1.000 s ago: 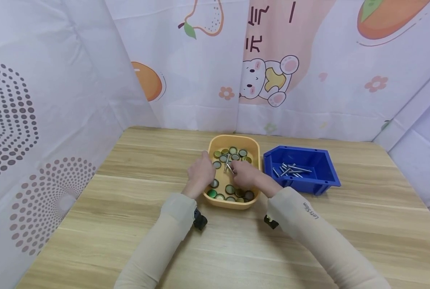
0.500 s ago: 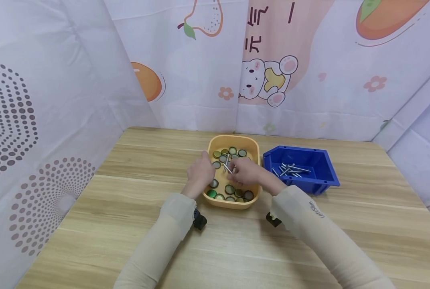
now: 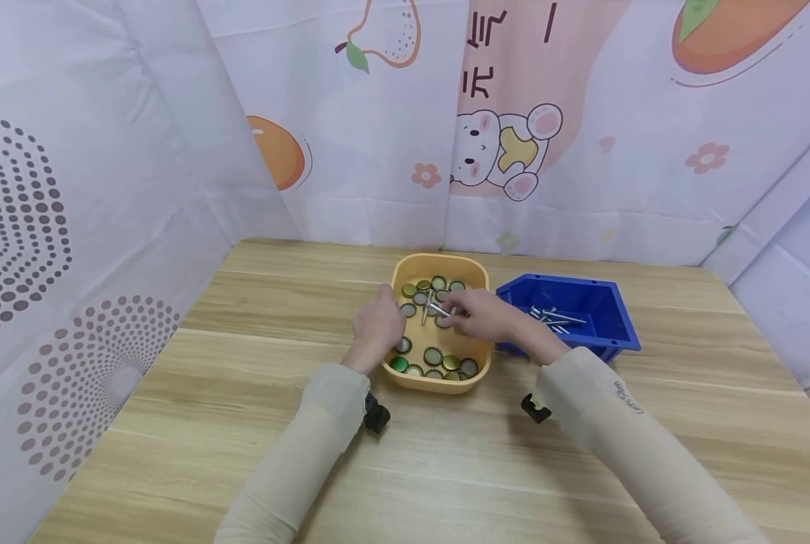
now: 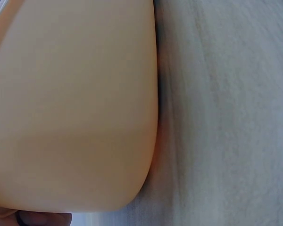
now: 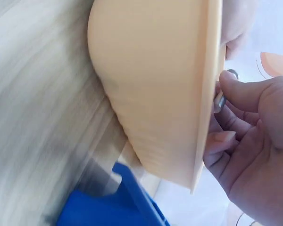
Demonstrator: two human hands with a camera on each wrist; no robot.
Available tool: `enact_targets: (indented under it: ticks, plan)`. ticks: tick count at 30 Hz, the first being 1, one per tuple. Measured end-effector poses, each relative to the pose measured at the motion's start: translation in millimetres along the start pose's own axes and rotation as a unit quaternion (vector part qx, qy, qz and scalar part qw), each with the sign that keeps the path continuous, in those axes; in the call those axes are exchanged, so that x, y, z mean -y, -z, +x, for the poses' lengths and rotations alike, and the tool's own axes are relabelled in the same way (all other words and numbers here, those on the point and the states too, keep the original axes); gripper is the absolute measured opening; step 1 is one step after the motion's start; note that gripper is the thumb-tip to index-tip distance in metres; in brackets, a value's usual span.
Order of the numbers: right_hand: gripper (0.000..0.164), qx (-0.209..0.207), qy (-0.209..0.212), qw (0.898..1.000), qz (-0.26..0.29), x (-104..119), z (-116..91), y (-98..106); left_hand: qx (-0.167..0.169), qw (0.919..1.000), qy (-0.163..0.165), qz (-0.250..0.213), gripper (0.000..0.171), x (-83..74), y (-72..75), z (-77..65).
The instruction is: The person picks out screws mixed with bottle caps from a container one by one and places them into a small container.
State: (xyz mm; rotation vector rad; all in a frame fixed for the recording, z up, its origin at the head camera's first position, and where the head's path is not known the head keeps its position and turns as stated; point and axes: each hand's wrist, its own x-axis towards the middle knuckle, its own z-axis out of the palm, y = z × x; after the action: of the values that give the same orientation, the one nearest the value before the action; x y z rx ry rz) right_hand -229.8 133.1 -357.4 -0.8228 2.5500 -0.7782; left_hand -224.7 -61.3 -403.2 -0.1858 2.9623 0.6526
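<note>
My left hand grips the left rim of a yellow-orange plastic container; in the left wrist view its fingers show at the container's far end. My right hand is over the container's right side, pinching a silver screw between thumb and fingers. That screw shows at the rim in the right wrist view, partly covered by the thumb. Another silver screw lies inside the container, among several bottle caps, some gold, one green, many grey undersides up.
A blue open-front bin with several silver screws stands just right of the container. Both rest on a wood-grain table, with a printed curtain behind.
My right hand has lifted and moved right toward the container's right rim, carrying the pinched screw. Caps beneath it have come into view. My left hand has stayed at the left rim.
</note>
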Motion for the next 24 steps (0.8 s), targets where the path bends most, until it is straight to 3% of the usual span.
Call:
enact_targets:
  ticks: [5, 13, 19, 24]
  plan:
    - [0.022, -0.011, -0.017, 1.0, 0.003, -3.8, -9.5, 11.3, 0.001, 1.0, -0.001, 0.001, 0.023, 0.5, 0.1, -0.1]
    - [0.016, -0.054, -0.034, 0.998, 0.02, -12.3, -27.4, 37.2, 0.002, 1.0, 0.001, -0.001, 0.023, -0.2, 1.7, -2.0]
    - [0.02, -0.064, -0.072, 0.995, 0.032, -24.1, -40.1, 53.1, 0.003, 1.0, 0.0, 0.001, 0.023, -0.4, 2.2, -2.0]
    - [0.02, -0.062, -0.073, 0.995, 0.022, -37.4, -49.4, 63.8, 0.004, 1.0, -0.003, 0.004, 0.022, -0.6, 2.3, -1.9]
